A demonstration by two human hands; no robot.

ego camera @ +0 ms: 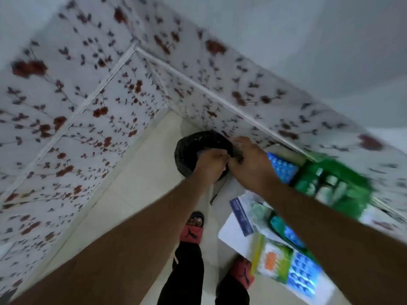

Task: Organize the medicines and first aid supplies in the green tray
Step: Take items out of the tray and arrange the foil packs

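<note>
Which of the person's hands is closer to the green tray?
The right hand. It is over the rim of the black bin, on the side toward the green tray; the left hand is beside it, farther from the tray.

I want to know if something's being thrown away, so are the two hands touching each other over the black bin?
Touching. The head view shows the left hand and right hand meeting fingertip to fingertip over the bin, no gap visible despite blur.

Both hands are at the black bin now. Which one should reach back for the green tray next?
Probably the right hand: the green tray lies just off its wrist, while the left hand sits on the bin's far side.
</note>
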